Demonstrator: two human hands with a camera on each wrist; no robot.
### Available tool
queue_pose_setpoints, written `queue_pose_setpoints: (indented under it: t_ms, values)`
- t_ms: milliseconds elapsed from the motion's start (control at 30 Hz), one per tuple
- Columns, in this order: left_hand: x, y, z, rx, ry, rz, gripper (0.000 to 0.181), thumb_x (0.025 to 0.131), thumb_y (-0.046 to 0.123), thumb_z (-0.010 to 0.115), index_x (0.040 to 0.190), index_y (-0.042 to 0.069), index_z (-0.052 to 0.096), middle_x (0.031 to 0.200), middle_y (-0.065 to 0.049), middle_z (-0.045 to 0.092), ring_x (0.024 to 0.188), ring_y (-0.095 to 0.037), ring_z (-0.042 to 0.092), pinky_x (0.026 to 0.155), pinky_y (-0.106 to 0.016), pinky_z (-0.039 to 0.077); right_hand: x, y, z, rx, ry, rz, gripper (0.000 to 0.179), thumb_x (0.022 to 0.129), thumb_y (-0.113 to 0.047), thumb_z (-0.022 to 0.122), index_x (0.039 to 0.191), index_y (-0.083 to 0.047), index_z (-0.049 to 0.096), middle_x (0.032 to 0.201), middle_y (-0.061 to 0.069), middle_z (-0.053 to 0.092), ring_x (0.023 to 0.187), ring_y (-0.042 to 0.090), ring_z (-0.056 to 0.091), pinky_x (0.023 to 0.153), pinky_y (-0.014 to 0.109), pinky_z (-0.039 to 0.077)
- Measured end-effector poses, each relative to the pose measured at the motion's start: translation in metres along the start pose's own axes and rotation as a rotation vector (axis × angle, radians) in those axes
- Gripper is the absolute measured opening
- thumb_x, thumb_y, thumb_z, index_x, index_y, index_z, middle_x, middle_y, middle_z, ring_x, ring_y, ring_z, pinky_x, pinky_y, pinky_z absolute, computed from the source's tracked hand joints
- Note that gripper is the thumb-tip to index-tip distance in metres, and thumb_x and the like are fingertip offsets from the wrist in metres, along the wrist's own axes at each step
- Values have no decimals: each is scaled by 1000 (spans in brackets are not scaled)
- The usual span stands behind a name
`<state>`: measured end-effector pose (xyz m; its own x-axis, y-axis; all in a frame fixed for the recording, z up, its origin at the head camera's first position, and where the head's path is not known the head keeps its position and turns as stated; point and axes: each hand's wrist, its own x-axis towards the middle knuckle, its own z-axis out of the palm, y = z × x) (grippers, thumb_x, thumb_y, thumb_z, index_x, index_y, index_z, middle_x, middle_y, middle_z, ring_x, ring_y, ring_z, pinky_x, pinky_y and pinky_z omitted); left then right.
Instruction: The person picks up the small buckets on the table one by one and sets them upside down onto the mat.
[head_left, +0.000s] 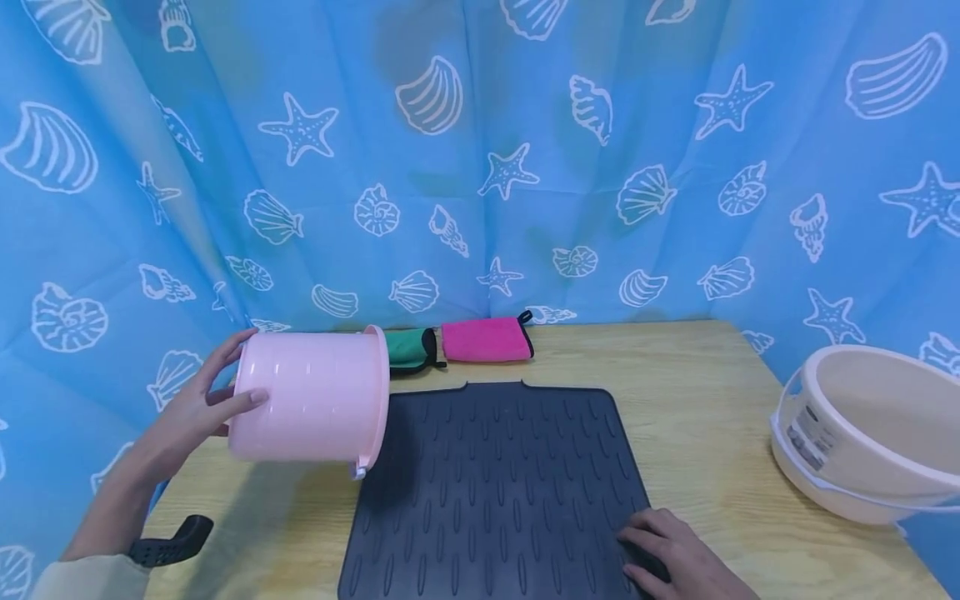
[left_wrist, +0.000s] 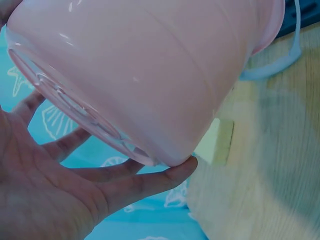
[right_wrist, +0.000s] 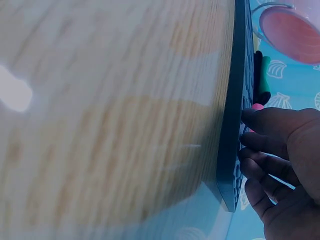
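A pink bucket [head_left: 315, 396] lies tipped on its side in the air over the left of the table, its mouth facing right. My left hand [head_left: 198, 404] grips it round the base, thumb on the near side and fingers at the end and top. In the left wrist view, the spread fingers [left_wrist: 145, 187] hold the bottom rim. My right hand [head_left: 678, 550] rests on the right edge of a dark ribbed mat [head_left: 495, 483]. Its loosely bent fingertips [right_wrist: 252, 116] touch the mat in the right wrist view.
Behind the mat lie a green cloth [head_left: 408, 348] and a pink cloth [head_left: 487, 340], both with black edging. A cream bucket [head_left: 840, 442] with a handle stands at the table's right edge. A pale yellow block [left_wrist: 215, 142] sits below the pink bucket. A blue shell-print curtain [head_left: 465, 167] hangs behind.
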<state>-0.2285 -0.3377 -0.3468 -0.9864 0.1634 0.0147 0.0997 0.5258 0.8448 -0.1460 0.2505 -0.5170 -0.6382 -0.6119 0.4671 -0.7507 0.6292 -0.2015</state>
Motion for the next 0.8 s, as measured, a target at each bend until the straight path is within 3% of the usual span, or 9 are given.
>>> queue_pose_setpoints:
  t_ms: [300, 800]
  values:
    - [5, -4, 8, -23, -40, 15, 83, 97, 33, 62, 161, 35, 10, 161, -17, 10, 128, -60, 38, 72, -52, 55, 1, 0, 4, 13, 38, -33, 31, 78, -24, 87, 103, -12, 74, 103, -6, 58, 87, 8, 53, 65, 24, 46]
    - [15, -2, 19, -24, -71, 38, 77, 96, 32, 64, 157, 38, 18, 160, -14, 14, 124, -60, 42, 65, -49, 56, 2, -6, 0, -13, -21, 54, 34, 74, -20, 88, 104, -13, 74, 105, -8, 58, 90, 8, 53, 68, 27, 49]
